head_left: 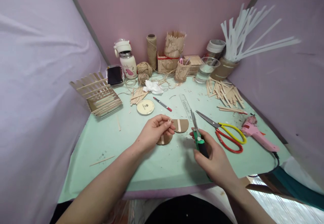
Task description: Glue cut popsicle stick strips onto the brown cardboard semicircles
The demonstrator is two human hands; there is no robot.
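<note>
My left hand [159, 128] pinches a small pale piece, seemingly of wood, between thumb and fingertips. Just beyond and below it lie two brown cardboard pieces with rounded edges, one [184, 126] to the right and one [167, 139] partly covered by the hand. Each carries a short pale wooden strip. In my right hand [211, 158] is a pair of hand snips [199, 143] with green and black handles, blades pointing up and away, apart from the cardboard. Large scissors [229, 138] with one red and one yellow handle lie to its right.
A pink glue gun [258, 134] rests at the right edge, its cord hanging down. Farther back are wooden sticks [225, 94], a plastic cup of water [206, 70], a ruler [185, 105], a marker [162, 104] and twine [144, 69]. A stick-built basket [105, 102] stands left.
</note>
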